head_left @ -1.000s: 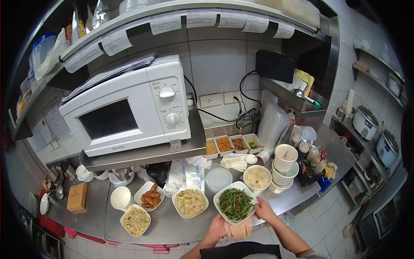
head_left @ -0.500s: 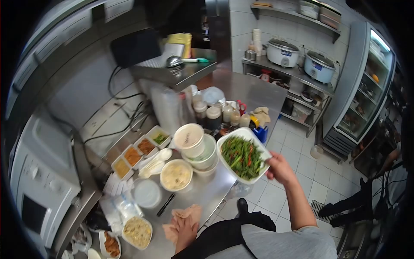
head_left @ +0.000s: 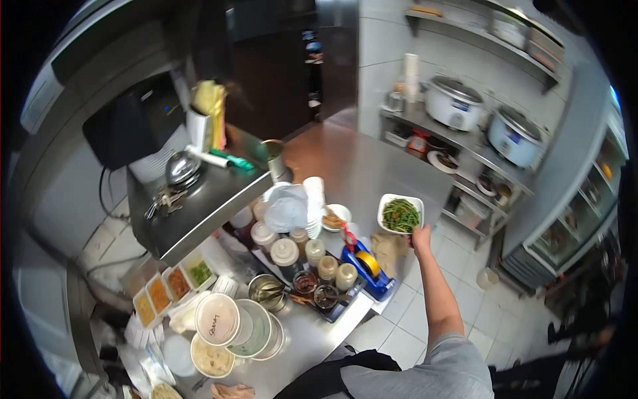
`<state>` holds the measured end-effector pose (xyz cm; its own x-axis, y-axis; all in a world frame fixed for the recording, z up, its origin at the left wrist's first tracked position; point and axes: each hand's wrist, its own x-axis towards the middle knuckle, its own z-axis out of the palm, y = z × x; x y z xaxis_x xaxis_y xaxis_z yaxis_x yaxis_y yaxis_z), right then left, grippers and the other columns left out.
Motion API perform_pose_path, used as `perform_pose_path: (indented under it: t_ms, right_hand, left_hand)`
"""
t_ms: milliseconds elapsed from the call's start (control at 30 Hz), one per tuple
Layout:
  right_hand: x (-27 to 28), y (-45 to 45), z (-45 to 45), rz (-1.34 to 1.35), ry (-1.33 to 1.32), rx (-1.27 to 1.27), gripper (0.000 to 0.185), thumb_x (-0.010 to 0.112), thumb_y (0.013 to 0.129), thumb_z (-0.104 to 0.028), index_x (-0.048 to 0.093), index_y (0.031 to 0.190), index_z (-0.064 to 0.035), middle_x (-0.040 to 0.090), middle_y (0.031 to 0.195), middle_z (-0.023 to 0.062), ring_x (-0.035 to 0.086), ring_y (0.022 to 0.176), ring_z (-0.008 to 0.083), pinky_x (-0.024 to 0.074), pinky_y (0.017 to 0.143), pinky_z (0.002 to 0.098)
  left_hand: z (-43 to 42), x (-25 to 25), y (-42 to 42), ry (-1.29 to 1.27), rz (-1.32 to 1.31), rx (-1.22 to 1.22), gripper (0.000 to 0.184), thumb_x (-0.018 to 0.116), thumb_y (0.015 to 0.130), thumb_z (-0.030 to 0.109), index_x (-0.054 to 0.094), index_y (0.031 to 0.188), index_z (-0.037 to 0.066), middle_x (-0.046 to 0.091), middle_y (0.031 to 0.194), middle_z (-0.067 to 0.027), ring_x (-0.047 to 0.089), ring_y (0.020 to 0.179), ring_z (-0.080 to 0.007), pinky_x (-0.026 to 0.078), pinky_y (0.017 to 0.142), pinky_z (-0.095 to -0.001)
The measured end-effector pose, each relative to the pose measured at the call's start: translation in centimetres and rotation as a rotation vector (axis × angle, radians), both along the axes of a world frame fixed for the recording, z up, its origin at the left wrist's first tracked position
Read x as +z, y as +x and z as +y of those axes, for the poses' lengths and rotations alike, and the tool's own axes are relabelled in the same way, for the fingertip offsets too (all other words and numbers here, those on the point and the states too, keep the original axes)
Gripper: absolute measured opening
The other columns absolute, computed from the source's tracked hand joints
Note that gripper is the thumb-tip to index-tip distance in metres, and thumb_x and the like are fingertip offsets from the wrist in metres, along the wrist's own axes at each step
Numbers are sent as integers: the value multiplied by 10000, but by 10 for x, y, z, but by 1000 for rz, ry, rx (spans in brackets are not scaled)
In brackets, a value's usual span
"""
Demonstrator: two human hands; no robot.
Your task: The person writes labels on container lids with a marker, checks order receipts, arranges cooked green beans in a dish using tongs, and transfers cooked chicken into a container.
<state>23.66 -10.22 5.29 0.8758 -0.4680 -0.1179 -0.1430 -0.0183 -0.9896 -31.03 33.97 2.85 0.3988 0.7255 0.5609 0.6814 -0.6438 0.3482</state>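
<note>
At the end of my outstretched arm, my right hand (head_left: 420, 241) grips the near corner of a white square dish, fingers closed on its rim. Green beans (head_left: 401, 215) with small reddish bits fill the dish. It is held up near the far part of the steel counter, just past a tan cloth (head_left: 389, 251). A blue tape dispenser (head_left: 367, 266) with yellow tape stands to the left of that cloth. My left hand is out of view; only the top of a brown cloth or paper (head_left: 232, 392) shows at the bottom edge.
Stacked tubs (head_left: 218, 319), sauce bottles (head_left: 286, 254) and a metal pot (head_left: 269, 292) crowd the counter. A raised steel shelf (head_left: 206, 213) juts out at left. Rice cookers (head_left: 454, 103) stand at the back, a glass-door fridge (head_left: 585, 199) at right. Another person (head_left: 565, 359) is at lower right.
My right hand has carried the dish of green beans forward and away from me. The view has shifted towards the far counter. My left hand, earlier on the brown cloth, has left the view.
</note>
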Motion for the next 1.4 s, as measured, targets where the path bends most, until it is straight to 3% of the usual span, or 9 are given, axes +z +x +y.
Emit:
perform_pose_path:
  t_ms: [67, 167, 367, 600, 967, 1000, 1033, 1167, 1400]
  right_hand:
    - [-73, 74, -10, -2, -105, 73, 142, 480, 831, -134, 476, 798, 4, 498, 532, 83, 476, 389, 182, 354, 323, 316]
    - [-112, 131, 1, 55, 236, 98, 135, 517, 824, -178, 507, 718, -95, 491, 582, 66, 472, 465, 186, 380, 397, 333]
    - [-113, 197, 30, 139, 552, 556, 387, 405, 920, -255, 500, 1148, 44, 625, 993, 176, 620, 841, 269, 500, 676, 344]
    - [-2, 112, 56, 249, 248, 671, 214, 544, 861, -286, 569, 872, -74, 570, 724, 25, 534, 640, 169, 451, 560, 298]
    - [181, -222, 139, -325, 765, 786, 419, 510, 908, -175, 444, 1290, -16, 589, 822, 62, 514, 691, 129, 426, 600, 217]
    - [149, -217, 134, -269, 933, 1286, 465, 537, 891, -209, 429, 1290, 4, 576, 824, 83, 493, 683, 123, 407, 566, 205]
    - [167, -278, 182, -227, 657, 1004, 455, 547, 887, -263, 474, 1239, 17, 571, 758, 73, 482, 651, 114, 386, 532, 206]
    - [122, -368, 317, 499, 315, 1962, 281, 482, 915, -99, 544, 1129, 72, 626, 876, 132, 615, 771, 214, 494, 699, 307]
    - [6, -490, 511, -284, -381, 1884, 363, 386, 971, -270, 494, 1246, -60, 631, 762, 59, 612, 660, 131, 500, 569, 268]
  left_hand:
    - [-9, -4, -13, 462, 359, 198, 513, 454, 921, 225, 275, 1381, 90, 492, 1252, -193, 546, 1070, -323, 523, 755, -415]
    - [-40, -9, -38, -300, 56, 6, 511, 550, 824, 179, 405, 1303, 79, 229, 1415, -258, 167, 1332, -425, 31, 1018, -629]
    - [-57, 30, -61, -282, 33, 486, 448, 559, 787, 73, 459, 1224, 86, 259, 1393, -214, 239, 1309, -376, 133, 1026, -599]
    - [40, 14, -119, -216, -518, 498, 370, 516, 859, 111, 451, 1215, 34, 484, 1193, -214, 534, 1062, -309, 421, 898, -382]
    - [216, 16, -188, -1487, -827, -97, 499, 250, 919, 375, 502, 1163, 19, 645, 902, -168, 657, 763, -263, 554, 710, -394]
    - [216, 21, -188, -1523, -840, -144, 437, 286, 920, 329, 471, 1184, 32, 642, 899, -164, 657, 757, -255, 560, 698, -399]
    - [217, 25, -189, -1510, -840, -169, 383, 310, 917, 269, 433, 1196, 37, 638, 888, -169, 658, 740, -255, 566, 675, -402]
    - [210, 22, -189, -1435, -882, -173, 317, 306, 928, 153, 378, 1211, 29, 630, 861, -182, 658, 693, -273, 575, 623, -388]
    - [172, 21, -209, -1474, -739, -253, 411, 324, 883, 92, 317, 1289, 26, 619, 884, -220, 658, 679, -286, 576, 627, -387]
